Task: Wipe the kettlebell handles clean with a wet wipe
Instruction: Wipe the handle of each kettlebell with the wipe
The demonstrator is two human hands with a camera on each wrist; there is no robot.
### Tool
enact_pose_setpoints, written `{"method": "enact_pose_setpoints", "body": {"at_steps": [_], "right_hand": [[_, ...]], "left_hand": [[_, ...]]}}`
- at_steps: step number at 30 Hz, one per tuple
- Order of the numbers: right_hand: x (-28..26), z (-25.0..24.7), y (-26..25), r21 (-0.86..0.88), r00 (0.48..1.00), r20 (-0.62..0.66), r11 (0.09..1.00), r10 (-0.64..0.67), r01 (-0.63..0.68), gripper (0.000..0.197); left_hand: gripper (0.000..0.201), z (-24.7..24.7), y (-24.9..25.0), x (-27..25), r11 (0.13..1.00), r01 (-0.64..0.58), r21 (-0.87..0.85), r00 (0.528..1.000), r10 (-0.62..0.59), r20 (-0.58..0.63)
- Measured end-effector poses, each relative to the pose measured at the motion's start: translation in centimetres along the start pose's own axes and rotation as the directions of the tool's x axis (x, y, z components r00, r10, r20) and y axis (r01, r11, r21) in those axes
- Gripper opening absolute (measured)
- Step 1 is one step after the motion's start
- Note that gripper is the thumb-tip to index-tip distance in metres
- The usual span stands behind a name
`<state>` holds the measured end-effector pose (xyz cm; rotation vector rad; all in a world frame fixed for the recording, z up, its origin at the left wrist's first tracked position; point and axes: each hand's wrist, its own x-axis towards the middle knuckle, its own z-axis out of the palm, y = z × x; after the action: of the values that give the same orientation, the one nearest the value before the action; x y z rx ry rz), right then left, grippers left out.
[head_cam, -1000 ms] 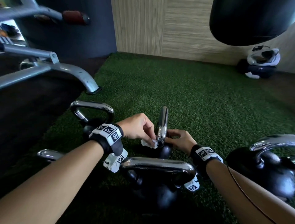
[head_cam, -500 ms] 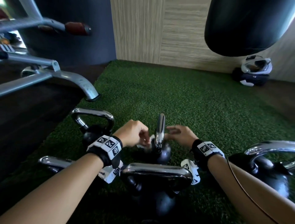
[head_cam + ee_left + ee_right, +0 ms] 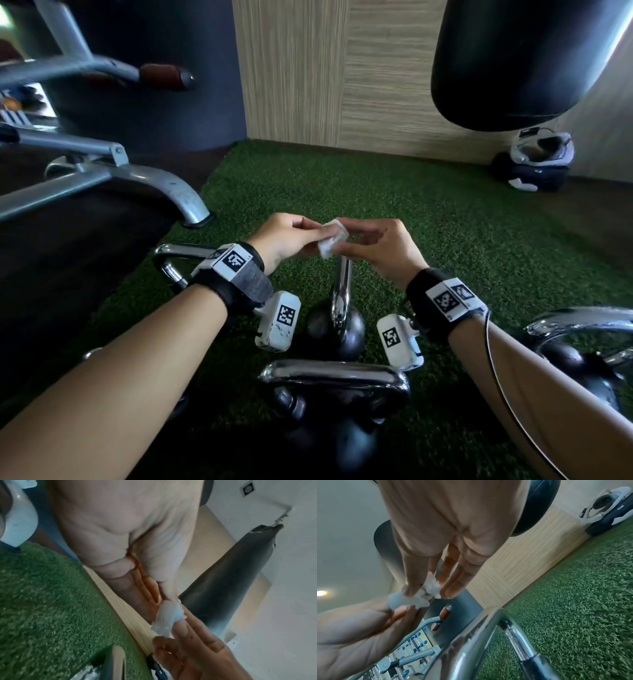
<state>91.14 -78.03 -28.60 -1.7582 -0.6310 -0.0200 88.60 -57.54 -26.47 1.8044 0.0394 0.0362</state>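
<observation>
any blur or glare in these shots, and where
Head view: sharp in the middle, glare streaks on the chrome kettlebell handle, wide-angle bending at the edges. Left wrist view: soft, the wet wipe smeared. Right wrist view: motion blur on the turf.

Two bare forearms reach forward, each with a black wrist strap carrying white marker blocks. The left hand (image 3: 286, 238) and right hand (image 3: 383, 248) meet fingertip to fingertip, raised and palms turned inward, both pinching a small crumpled wipe (image 3: 333, 238) between thumb and fingers
</observation>
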Motion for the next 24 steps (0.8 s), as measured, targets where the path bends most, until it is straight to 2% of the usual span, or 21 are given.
{"method": "enact_pose_setpoints", "body": {"at_steps": [2,4,7,9,10,11,12,14,15,17,18,19,20,22,24], "right_hand": [[-0.1,0.3,0.3,-0.031,0.997,-0.071,0.999,-0.023,0.021,0.057],[-0.2,0.5,0.4,-0.095,0.992,-0.117,0.994,-0.055,0.044,0.044],[-0.1,0.4,0.9,-0.107,0.981,-0.186,0.994,-0.046,0.027,0.028],[0.0,0.1,1.9,-0.039,0.972,-0.235,0.999,-0.004,-0.006,0.025],[0.0,-0.2,2.6,0.003,0.963,-0.266,0.999,0.037,-0.037,0.024],[0.0,-0.5,3.5,0.051,0.95,-0.297,0.995,0.094,-0.082,0.024],[-0.1,-0.8,4.5,0.099,0.932,-0.32,0.985,0.169,-0.144,0.025],[-0.5,-0.9,6.2,0.161,0.899,-0.311,0.949,0.31,-0.271,0.028],[-0.7,-0.9,7.5,0.149,0.879,-0.304,0.93,0.367,-0.337,0.028],[-0.9,-0.4,9.7,0.035,0.849,-0.307,0.896,0.431,-0.442,0.022],[-0.9,0.0,10.5,-0.009,0.842,-0.3,0.881,0.449,-0.473,0.019],[-0.9,0.5,11.3,-0.03,0.837,-0.291,0.87,0.463,-0.492,0.018],[-0.9,1.1,11.9,-0.058,0.835,-0.291,0.863,0.466,-0.502,0.017],[-1.0,2.0,12.5,-0.181,0.853,-0.309,0.855,0.42,-0.487,0.013],[-1.1,2.6,12.6,-0.268,0.871,-0.315,0.844,0.378,-0.464,0.007]], "left_hand": [[0.049,0.4,-0.4,0.2,0.997,0.039,-0.063,0.999,-0.038,0.023],[0.051,0.6,-0.7,0.4,0.998,0.048,-0.036,0.999,-0.048,0.017],[0.05,0.5,-0.7,0.5,0.986,0.126,-0.112,0.989,-0.116,0.09],[0.031,0.3,-1.1,0.6,0.981,0.157,-0.117,0.982,-0.142,0.127],[0.019,0.2,-1.5,0.6,0.989,0.142,-0.046,0.983,-0.135,0.125],[0.012,0.1,-2.2,0.7,0.989,0.114,0.099,0.987,-0.125,0.106],[0.017,0.1,-2.9,0.7,0.954,0.079,0.289,0.988,-0.113,0.102],[0.038,0.4,-4.5,0.4,0.817,0.056,0.574,0.971,-0.178,0.159],[0.048,0.9,-5.4,0.0,0.763,0.049,0.644,0.948,-0.239,0.211],[0.077,2.1,-6.8,-1.2,0.664,-0.063,0.745,0.88,-0.316,0.355],[0.088,2.8,-7.5,-1.8,0.633,-0.145,0.76,0.85,-0.314,0.423],[0.091,3.5,-8.2,-2.5,0.655,-0.202,0.728,0.832,-0.277,0.48],[0.088,4.2,-8.9,-2.9,0.711,-0.218,0.668,0.833,-0.222,0.508],[0.068,5.0,-9.5,-3.6,0.777,-0.25,0.577,0.862,-0.094,0.499],[0.052,5.4,-9.2,-4.0,0.756,-0.324,0.568,0.864,-0.008,0.503]]}}
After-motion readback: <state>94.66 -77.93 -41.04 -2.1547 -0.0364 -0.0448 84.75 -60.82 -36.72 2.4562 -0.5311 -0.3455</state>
